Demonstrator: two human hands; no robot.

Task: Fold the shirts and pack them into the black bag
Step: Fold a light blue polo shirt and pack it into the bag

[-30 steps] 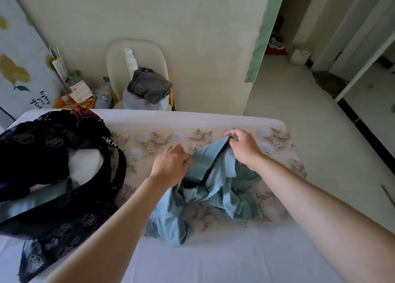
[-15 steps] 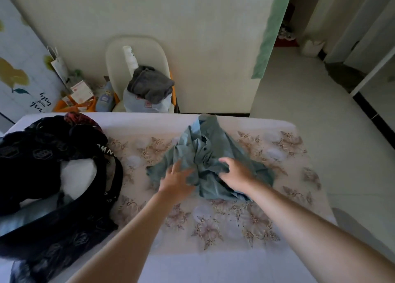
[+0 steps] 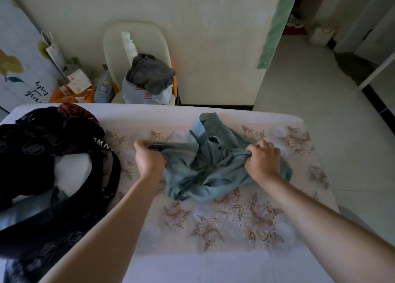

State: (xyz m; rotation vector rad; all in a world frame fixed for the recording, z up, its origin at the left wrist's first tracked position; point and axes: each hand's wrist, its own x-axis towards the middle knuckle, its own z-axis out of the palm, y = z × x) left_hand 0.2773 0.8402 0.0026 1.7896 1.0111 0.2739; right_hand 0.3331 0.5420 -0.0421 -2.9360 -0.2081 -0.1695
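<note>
Left hand (image 3: 149,160) and right hand (image 3: 261,160) each clutch a bunched edge of the shirt (image 3: 209,171) on the bed (image 3: 235,218), near the bag (image 3: 42,145); pulling evenly apart should flatten it for folding.

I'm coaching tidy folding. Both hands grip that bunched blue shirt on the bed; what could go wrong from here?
1. The blue shirt is bunched between the left hand and right hand; folding it unspread would likely lock in creases.
2. Its collar lies near the far edge of the bed; a shake might send it over.
</note>
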